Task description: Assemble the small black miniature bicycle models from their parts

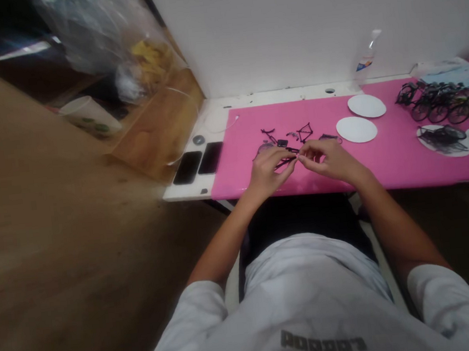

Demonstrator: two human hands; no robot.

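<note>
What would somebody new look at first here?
Probably the bright pink mat across the white table. Near its front edge, the left hand and right hand have their fingertips close together among small black parts. Little black bicycles also stand out, grouped toward the right, behind plates bearing dark pieces.

Centre and right of frame: sheet (401,169), plain pink. Centre: small parts (282,143), black. Right of centre: two plates (356,129), plain white. Far right: bicycles (433,94), black. Left of centre: two phones (187,168), black. Upper left: cup (89,113), white with green markings. Upper right: bottle label (365,64), blue and orange. Bottom: shirt (314,295), white, dark lettering.
</note>
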